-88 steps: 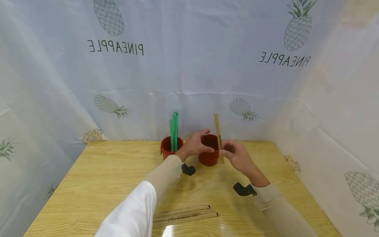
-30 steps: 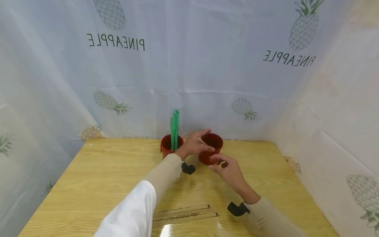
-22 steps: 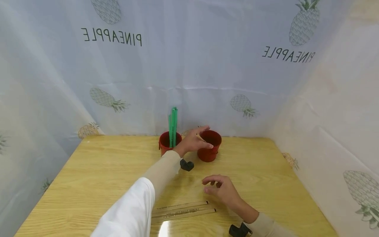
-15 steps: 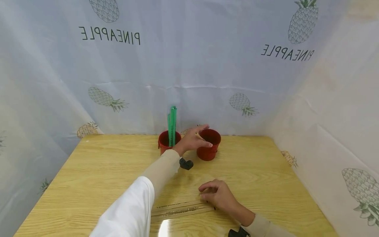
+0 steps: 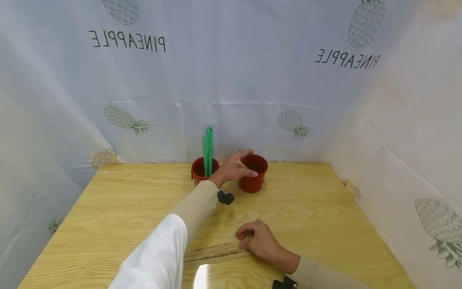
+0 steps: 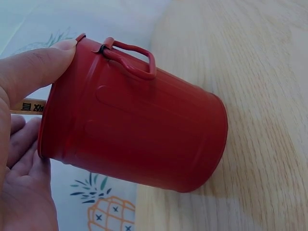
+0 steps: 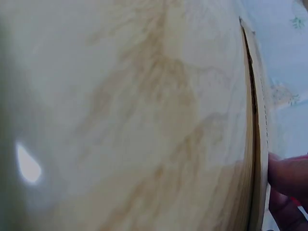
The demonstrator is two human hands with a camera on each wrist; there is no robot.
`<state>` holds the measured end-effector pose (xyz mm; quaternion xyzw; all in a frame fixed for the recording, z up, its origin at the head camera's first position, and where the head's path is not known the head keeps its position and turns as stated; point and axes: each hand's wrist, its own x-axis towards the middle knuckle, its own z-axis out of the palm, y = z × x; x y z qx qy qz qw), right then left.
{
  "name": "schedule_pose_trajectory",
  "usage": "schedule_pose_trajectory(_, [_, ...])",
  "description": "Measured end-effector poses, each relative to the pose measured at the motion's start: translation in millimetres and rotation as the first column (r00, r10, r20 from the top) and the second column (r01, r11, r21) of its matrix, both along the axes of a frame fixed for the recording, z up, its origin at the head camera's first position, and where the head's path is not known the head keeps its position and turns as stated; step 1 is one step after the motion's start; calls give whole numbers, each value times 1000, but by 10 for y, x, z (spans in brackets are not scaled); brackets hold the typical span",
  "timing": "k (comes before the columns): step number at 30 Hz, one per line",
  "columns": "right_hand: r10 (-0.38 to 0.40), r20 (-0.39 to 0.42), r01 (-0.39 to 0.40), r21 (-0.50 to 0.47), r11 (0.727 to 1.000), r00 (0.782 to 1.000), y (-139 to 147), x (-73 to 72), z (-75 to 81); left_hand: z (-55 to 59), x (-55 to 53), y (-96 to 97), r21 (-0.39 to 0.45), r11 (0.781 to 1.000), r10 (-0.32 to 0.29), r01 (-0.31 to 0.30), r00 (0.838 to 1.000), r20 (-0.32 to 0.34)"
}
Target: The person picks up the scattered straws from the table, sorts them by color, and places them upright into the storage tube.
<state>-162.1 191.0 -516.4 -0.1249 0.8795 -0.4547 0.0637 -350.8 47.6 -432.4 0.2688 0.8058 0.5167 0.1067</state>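
Observation:
In the head view my left hand (image 5: 234,166) holds the right red bucket (image 5: 251,184) by its rim, fingers on the far side and thumb nearer. The left wrist view shows the thumb on the rim beside a wire handle; a light-brown stick (image 6: 30,107) with dark characters pokes out of the bucket's mouth, partly hidden by the hand. Lower down, my right hand (image 5: 261,241) pinches the right end of one of the flat brown paper-wrapped sticks (image 5: 216,253) lying on the table. In the right wrist view its thumb presses on a brown stick's (image 7: 260,120) edge.
Left of the held bucket stands another red bucket (image 5: 198,172) with several green wrapped sticks (image 5: 208,150). The wooden table (image 5: 137,208) meets a white pineapple-print curtain (image 5: 231,80) at its back and sides.
My right hand held a brown stick upright beside the bucket, then came away without it and moved down to the sticks on the table. My left hand stays on the bucket.

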Motion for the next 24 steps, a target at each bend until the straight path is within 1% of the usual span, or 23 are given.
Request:
schedule_pose_trajectory(4, [32, 5, -33, 55, 998, 999, -14, -14, 19, 4, -16, 1, 10, 1000, -2, 2, 1000, -8])
schedule_pose_trajectory(9, [129, 9, -130, 82, 988, 992, 45, -41, 48, 0, -21, 8, 9, 1000, -10, 10, 1000, -7])
schedule_pose_trajectory(13, [198, 36, -200, 80, 977, 980, 135, -76, 67, -5, -20, 17, 6, 1000, -11, 11, 1000, -7])
schedule_pose_trajectory(16, [237, 62, -239, 33, 970, 970, 230, -102, 82, -8, -20, 23, 0, 1000, -12, 12, 1000, -5])
schedule_pose_trajectory(21, [305, 57, -301, -80, 950, 950, 423, -163, 118, -6, -21, 20, -7, 1000, -14, 14, 1000, -6])
schedule_pose_trajectory(24, [330, 62, -320, -136, 938, 942, 539, -205, 141, 1, -19, 10, -5, 1000, -14, 14, 1000, -9])
